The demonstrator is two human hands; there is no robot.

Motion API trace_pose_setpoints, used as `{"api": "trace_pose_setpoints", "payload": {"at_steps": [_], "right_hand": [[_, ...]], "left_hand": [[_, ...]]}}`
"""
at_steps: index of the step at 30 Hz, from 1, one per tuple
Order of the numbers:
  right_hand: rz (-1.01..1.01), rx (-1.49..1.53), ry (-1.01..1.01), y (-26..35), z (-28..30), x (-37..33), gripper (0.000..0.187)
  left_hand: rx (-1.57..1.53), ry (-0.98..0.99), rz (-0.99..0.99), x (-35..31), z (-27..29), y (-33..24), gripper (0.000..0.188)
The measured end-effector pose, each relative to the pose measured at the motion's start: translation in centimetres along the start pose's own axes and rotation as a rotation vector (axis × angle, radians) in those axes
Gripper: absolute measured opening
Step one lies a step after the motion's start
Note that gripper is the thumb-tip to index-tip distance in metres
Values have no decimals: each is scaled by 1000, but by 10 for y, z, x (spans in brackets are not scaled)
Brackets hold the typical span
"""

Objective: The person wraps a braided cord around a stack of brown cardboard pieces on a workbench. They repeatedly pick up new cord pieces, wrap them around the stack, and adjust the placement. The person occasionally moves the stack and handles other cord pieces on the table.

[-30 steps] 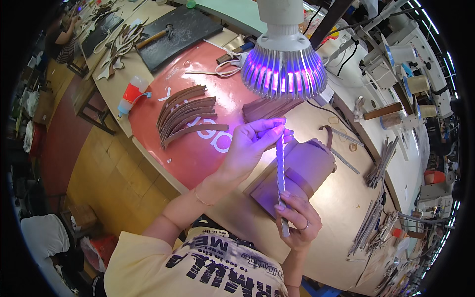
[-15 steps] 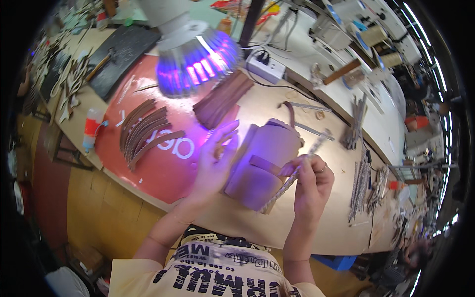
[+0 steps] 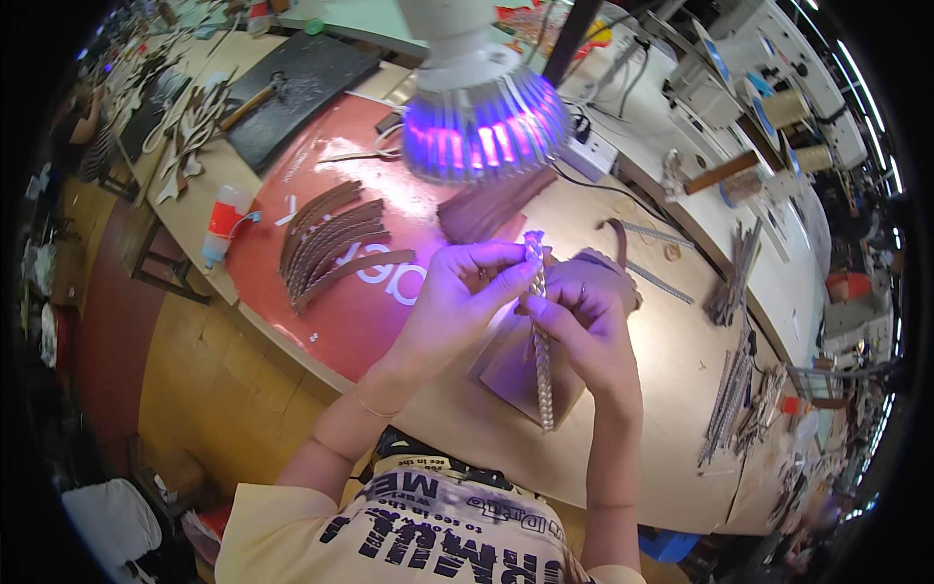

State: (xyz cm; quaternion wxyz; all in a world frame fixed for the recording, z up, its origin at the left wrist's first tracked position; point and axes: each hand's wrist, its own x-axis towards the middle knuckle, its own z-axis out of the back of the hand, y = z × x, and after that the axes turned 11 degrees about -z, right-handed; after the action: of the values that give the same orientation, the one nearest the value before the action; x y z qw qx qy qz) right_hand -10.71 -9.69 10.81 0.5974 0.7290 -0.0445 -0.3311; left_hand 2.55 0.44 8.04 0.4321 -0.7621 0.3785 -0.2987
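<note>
Beige braided strip point(image 3: 543, 380), pinched near its upper end by both hands. Left hand point(image 3: 475, 294): thumb and fingers closed on it just under the tip. Right hand point(image 3: 590, 321): thumb and fingers closed on it just below that. Rest of the strip hangs down in front of a brown case point(image 3: 511, 368) on the table point(image 3: 671, 365). Lit purple lamp point(image 3: 486, 127) beyond the hands. Left: curved brown strips point(image 3: 336, 243) on red sheet point(image 3: 362, 336).

Craft workshop; hammer point(image 3: 249, 106) on black slab point(image 3: 321, 92); thread spools point(image 3: 785, 108); brown strips point(image 3: 336, 234) laid out
</note>
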Motion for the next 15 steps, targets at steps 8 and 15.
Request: {"api": "trace_pose_setpoints", "payload": {"at_steps": [8, 15], "right_hand": [[-41, -9, 121, 10, -21, 40, 24], [327, 477, -371, 14, -10, 55, 20]], "left_hand": [[18, -129, -72, 9, 31, -5, 26], [-469, 148, 152, 7, 42, -1, 69]]}}
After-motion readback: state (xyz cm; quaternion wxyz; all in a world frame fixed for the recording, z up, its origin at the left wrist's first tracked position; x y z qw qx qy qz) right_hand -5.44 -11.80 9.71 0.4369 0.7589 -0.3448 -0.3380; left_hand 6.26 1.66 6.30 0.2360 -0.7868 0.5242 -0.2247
